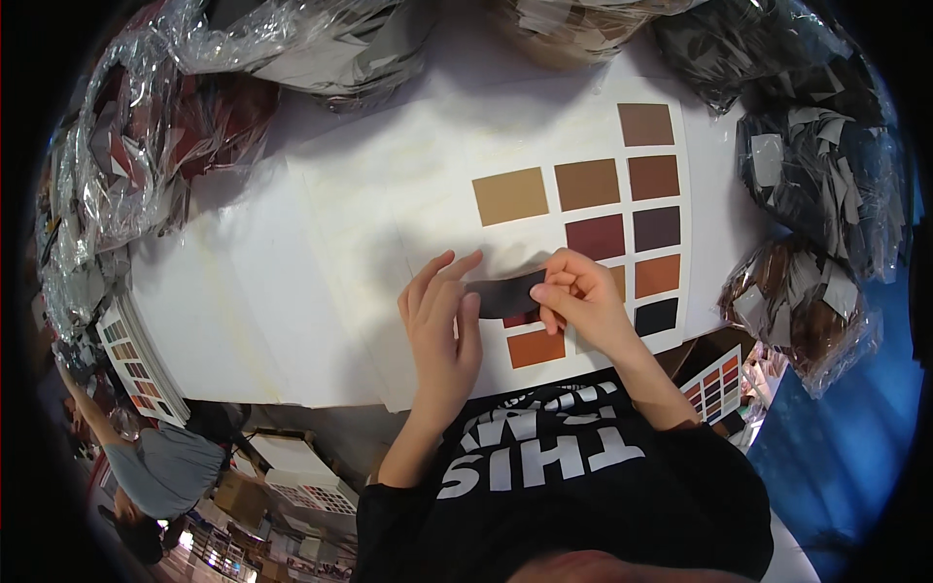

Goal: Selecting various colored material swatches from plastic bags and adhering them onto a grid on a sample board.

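Note:
Above the lower part of a white sheet [593, 238], I hold a dark brown-black rectangular swatch [501, 298], slightly bent along its length. My right hand [588, 299] pinches its right end between thumb and fingers. At the left end, my left hand [439, 325] has its thumb against the edge, while other fingers stretch upward, apart. Rows of coloured swatches lie on the sheet, among them a tan one [510, 196], a maroon one [595, 238] and an orange one [535, 348]. The held piece and my hands partly cover a red swatch and its neighbours.
Clear plastic bags of cut pieces ring the table: dark red [233, 112], grey [340, 58], brown [573, 29], dark grey [826, 170] and rust-brown [802, 306]. Stacked swatch cards [136, 360] stand at the left edge. Another person [170, 466] is at lower left.

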`<state>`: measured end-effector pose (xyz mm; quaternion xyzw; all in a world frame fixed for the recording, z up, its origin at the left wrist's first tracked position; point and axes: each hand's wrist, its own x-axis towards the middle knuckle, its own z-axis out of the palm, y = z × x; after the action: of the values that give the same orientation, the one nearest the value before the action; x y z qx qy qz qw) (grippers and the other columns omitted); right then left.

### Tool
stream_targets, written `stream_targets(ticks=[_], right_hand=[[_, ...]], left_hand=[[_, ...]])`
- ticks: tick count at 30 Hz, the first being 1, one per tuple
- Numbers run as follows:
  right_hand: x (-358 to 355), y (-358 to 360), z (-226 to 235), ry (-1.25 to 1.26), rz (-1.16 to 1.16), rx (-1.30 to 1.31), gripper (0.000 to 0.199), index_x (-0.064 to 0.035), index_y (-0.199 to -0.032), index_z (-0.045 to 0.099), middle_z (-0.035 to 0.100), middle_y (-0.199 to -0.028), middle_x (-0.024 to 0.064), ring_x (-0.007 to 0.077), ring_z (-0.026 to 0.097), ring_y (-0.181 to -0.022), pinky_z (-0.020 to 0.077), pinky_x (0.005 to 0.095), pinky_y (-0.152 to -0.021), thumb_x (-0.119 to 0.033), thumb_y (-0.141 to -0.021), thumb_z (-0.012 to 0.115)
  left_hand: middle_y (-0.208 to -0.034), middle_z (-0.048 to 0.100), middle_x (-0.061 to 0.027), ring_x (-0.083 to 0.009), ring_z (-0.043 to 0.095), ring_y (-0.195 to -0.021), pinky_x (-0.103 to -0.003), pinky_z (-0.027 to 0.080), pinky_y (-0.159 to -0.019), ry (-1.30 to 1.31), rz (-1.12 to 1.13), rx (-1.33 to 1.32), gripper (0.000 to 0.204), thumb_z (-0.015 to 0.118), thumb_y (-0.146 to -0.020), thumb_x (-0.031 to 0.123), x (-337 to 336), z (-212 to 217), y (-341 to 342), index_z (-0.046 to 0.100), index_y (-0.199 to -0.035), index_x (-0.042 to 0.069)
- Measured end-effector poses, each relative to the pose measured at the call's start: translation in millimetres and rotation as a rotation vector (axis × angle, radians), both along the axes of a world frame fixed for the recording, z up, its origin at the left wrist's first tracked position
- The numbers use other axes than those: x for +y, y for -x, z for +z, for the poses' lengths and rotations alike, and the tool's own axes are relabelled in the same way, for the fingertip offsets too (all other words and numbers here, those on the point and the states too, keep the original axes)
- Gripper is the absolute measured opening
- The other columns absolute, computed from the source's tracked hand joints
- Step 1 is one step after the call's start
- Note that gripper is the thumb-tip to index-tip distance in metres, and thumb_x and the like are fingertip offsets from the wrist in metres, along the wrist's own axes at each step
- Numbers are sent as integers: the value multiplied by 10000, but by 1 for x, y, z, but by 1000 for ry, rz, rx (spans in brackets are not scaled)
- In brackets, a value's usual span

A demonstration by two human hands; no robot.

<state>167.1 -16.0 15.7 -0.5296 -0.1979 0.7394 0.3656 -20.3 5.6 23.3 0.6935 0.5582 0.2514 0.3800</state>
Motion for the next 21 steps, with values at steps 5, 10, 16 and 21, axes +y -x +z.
stream_targets(ticks=[5, 10, 16, 21], right_hand=[[-3, 3, -7, -81, -40, -341, 141, -39, -812, 539, 578, -589, -3, 16, 505, -506, 345, 165, -466, -81, -877, 656], [3, -10, -21, -65, -107, -475, 166, -33, -782, 542, 587, -576, 1, 4, 465, -469, 302, 177, -412, -97, -876, 663], [10, -6, -16, -28, -59, -535, 175, -32, -770, 547, 586, -566, 4, 7, 445, -455, 301, 185, -413, -104, -874, 667], [10, -1, -16, -27, -54, -570, 172, -35, -768, 535, 569, -553, 1, 6, 409, -408, 254, 182, -370, -79, -876, 662]], left_hand=[[-1217, 602, -40, -286, 503, -1178, -412, 309, -970, -103, -26, 216, 150, 626, -803, 31, -10, -5, 3, 593, -948, 56], [-1233, 585, -30, -266, 497, -1185, -413, 326, -954, -194, -30, 336, 251, 661, -788, 48, -11, -11, 8, 620, -1032, 92], [-1279, 571, -15, -259, 485, -1209, -401, 355, -981, -181, -181, 325, 303, 643, -811, 76, -10, -18, 7, 628, -1114, 71], [-1334, 538, -8, -250, 453, -1248, -407, 352, -988, -233, -279, 376, 372, 667, -811, 155, -7, -21, 6, 617, -1170, 71]])
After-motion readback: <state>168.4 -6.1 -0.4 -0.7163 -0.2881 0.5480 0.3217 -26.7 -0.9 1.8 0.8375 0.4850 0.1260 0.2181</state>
